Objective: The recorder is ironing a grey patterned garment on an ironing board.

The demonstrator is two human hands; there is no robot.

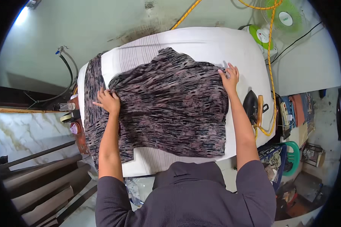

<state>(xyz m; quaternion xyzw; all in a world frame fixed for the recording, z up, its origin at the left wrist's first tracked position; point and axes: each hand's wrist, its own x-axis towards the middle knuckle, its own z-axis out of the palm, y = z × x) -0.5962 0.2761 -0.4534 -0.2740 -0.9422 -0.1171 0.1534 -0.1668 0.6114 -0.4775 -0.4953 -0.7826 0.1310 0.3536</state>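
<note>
A long-sleeved shirt or similar garment (173, 107) with dark, grey and dusty-pink streaks lies spread on a padded ironing surface covered with white cloth (216, 39). At its left side, my left hand (109, 101) pinches the fabric between thumb and finger, the other fingers fanned out. One sleeve (93, 73) stretches along the left edge of the pad. My right hand (230, 79) holds the garment's upper right corner by thumb and fingertips. To the right of that hand, an electric iron (253, 106) with a wooden handle rests on the white cloth, apart from the garment.
A yellow cord (270, 51) runs down to the iron from above. A green-and-white fan (260, 35) stands behind the pad's right corner. On the right are a blue basket (278, 173) of cloth and a power strip (284, 112). Tape rolls (66, 117) sit at left.
</note>
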